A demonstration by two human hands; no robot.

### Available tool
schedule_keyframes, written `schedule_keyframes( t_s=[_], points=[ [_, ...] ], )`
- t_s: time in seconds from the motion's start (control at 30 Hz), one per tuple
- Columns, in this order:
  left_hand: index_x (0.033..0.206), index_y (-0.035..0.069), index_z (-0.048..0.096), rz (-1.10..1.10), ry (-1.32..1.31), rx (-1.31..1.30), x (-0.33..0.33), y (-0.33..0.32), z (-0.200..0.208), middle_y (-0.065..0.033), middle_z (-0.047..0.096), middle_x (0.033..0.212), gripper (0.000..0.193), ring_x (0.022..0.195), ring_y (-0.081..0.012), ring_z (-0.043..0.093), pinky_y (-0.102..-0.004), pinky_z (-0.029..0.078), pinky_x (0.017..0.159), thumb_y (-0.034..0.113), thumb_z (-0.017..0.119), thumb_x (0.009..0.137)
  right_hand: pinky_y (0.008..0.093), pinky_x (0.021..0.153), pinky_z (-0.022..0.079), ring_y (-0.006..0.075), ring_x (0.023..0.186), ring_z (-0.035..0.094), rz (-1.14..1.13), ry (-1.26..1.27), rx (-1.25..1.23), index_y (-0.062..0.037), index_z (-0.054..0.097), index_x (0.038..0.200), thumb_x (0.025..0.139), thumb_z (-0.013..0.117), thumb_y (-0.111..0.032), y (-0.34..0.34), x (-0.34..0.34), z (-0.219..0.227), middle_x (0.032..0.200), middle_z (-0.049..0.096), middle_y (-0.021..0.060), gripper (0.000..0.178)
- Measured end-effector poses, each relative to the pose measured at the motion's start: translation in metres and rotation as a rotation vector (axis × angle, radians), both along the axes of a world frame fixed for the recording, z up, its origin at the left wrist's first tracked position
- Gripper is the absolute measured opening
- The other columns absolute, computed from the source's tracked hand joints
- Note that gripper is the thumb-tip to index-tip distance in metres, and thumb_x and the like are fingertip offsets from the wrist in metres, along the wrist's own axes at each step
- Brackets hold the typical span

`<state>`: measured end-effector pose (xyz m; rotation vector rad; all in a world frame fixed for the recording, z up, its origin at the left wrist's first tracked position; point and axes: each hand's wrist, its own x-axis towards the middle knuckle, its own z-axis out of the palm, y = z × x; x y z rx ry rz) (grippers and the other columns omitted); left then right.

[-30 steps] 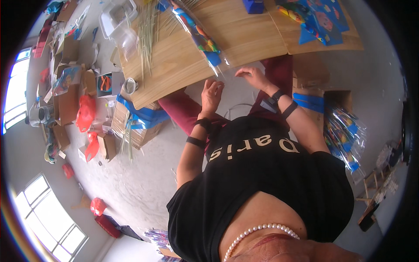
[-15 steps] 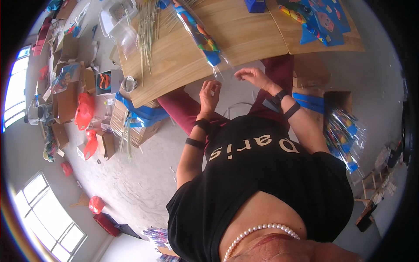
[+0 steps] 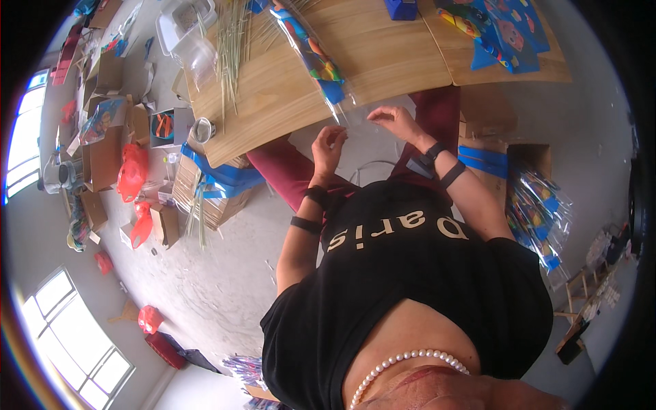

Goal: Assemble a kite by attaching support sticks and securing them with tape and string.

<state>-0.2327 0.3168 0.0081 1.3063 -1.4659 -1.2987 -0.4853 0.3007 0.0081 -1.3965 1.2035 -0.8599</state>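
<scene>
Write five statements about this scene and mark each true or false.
1. Thin sticks and a wrapped package lie on the wooden table. True.
2. The sticks lie right of the package. False: they lie left of it.
3. The right hand has a dark band at its wrist. True.
4. The left hand is near the package's lower end. True.
5. The person wears a white top. False: the shirt is black.

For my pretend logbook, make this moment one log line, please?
left hand: near packet, grip unclear | right hand: right of packet tip, grip unclear | packet: on table, tip past edge | sticks: on table
</scene>
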Motion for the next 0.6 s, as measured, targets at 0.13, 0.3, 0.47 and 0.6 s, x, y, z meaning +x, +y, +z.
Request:
schedule_keyframes(
  t_s=[0.13,0.3,0.47,0.6],
  points=[
    [0.109,-0.003,0.064,0.012,0.110,0.072,0.002,0.001,-0.007,-0.0070,0.071,0.098,0.015,0.091,-0.0135,0.068,-0.0284,0.056,0.083,0.006,0.066,0.097,0.0293,0.086,0.055,0.0130,0.093,0.070,-0.006,0.033,-0.006,-0.0033,0.073,0.101,0.090,0.073,-0.008,0.001,0.002,0.004,0.096,0.076,0.0057,0.012],
    [0.109,-0.003,0.064,0.029,0.209,0.121,0.002,0.003,-0.013,-0.0071,0.071,0.097,0.015,0.090,-0.0140,0.068,-0.0287,0.056,0.083,0.007,0.065,0.098,0.0307,0.084,0.055,0.0158,0.091,0.071,-0.006,0.099,-0.048,-0.0042,0.074,0.100,0.090,0.074,-0.016,-0.001,0.003,0.005,0.094,0.076,0.0065,0.015],
    [0.106,-0.003,0.064,0.056,0.286,0.168,0.006,0.003,-0.022,-0.0078,0.071,0.097,0.014,0.090,-0.0145,0.069,-0.0290,0.056,0.083,0.009,0.066,0.098,0.0281,0.082,0.055,0.0127,0.088,0.070,-0.020,0.057,0.026,-0.0009,0.072,0.099,0.094,0.072,-0.017,-0.003,0.006,0.004,0.090,0.074,0.0053,0.017],
    [0.105,-0.002,0.065,0.062,0.340,0.246,0.005,0.001,-0.023,-0.0085,0.072,0.098,0.016,0.091,-0.0153,0.069,-0.0301,0.056,0.085,0.012,0.067,0.098,0.0267,0.079,0.054,0.0103,0.085,0.068,-0.065,-0.044,0.090,0.0006,0.071,0.095,0.095,0.071,-0.020,-0.001,0.008,-0.005,0.086,0.073,0.0046,0.021]
  ],
)
